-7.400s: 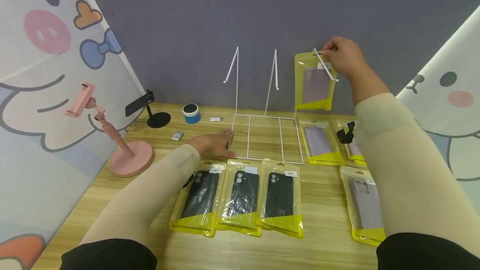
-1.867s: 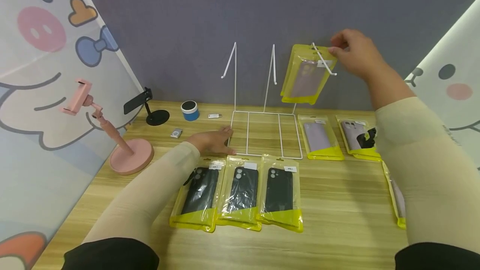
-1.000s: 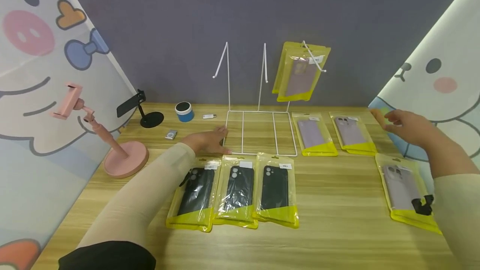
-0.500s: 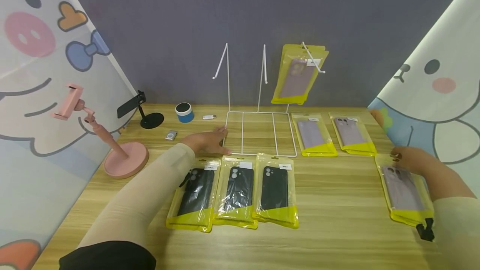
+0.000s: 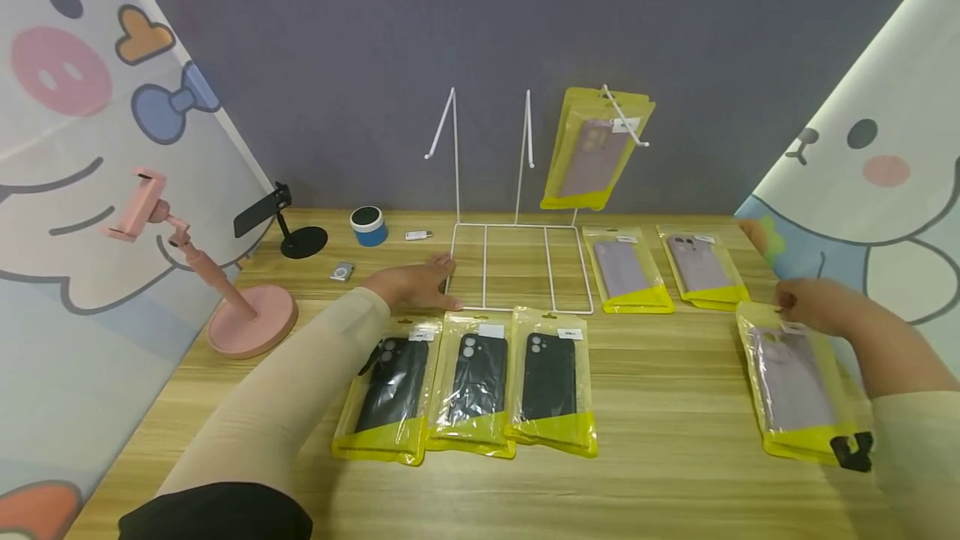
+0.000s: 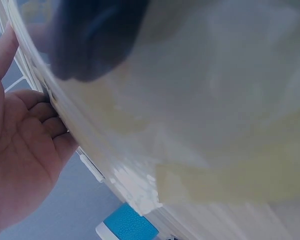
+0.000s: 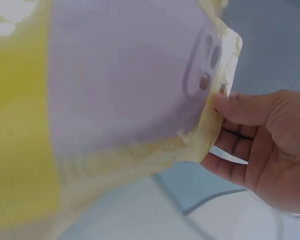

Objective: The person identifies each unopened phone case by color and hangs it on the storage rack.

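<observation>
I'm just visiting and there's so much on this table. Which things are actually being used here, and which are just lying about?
In use:
wire rack, steadied by the left hand
lilac case packet, pinched by the right hand
hanging packets
packets on the table

Lying about:
pink phone stand
black stand
blue speaker

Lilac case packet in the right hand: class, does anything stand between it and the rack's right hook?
Nothing visible blocks the way from the lilac case packet, pinched by the right hand, to the right hook; packets already hang there.
</observation>
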`<state>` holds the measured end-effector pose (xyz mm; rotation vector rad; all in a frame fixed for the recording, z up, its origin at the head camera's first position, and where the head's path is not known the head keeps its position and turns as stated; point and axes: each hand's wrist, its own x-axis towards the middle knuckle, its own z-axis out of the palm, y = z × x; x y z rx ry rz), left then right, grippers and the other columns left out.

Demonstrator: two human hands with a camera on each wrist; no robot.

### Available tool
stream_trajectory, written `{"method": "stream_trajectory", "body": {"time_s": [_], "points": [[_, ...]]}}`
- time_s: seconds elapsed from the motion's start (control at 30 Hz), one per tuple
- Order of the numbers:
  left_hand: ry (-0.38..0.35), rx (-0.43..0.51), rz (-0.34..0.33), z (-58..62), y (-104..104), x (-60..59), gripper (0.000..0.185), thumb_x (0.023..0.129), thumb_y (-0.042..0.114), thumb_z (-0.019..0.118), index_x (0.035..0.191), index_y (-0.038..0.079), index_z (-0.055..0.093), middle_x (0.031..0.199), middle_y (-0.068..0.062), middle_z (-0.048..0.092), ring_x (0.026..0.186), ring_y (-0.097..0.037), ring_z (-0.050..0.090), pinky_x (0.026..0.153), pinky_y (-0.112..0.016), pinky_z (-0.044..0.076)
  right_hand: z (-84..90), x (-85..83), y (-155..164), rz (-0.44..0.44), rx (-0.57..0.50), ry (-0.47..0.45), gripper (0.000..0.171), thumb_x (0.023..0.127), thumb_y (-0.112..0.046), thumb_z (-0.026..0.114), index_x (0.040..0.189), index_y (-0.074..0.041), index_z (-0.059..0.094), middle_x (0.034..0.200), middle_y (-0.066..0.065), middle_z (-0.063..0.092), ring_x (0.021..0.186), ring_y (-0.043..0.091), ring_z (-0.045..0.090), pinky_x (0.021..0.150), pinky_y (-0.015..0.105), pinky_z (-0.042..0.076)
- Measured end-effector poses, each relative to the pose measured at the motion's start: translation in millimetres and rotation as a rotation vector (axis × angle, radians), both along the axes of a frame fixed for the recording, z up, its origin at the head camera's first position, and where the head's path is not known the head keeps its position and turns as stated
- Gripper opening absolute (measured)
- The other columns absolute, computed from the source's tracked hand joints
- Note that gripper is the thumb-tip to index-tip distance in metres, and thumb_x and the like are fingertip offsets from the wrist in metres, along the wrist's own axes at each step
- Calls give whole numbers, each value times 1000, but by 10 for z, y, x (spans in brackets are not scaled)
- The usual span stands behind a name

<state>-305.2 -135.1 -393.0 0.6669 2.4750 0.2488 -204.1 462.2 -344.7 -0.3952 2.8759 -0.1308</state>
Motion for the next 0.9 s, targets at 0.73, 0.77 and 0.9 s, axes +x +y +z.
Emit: {"method": "stream_trajectory", "body": {"time_s": [0.73,0.77,0.9], "points": [[9,16,-6,-6,-8,26,103,92,62,55,158,6,0,165,-10,-11,152,-28,-9,123,-47,5,905,208,-1337,274,-119,378,21,89,-3,69,90,-23,66,85,-15,58,75,4,50,66,27,46],[7,16,-7,-10,-7,25,103,92,62,55,158,6,0,165,-10,-12,152,-28,-9,123,-47,5,952,219,-1392,275,-118,384,20,89,-5,70,92,-24,66,85,-16,58,75,2,51,66,27,48],[9,7,-12,-10,-5,16,103,91,63,55,158,7,0,165,-10,-11,152,-28,-9,123,-47,5,1183,250,-1585,272,-109,387,16,91,-7,69,100,-20,69,92,-13,62,83,7,60,74,33,52]]}}
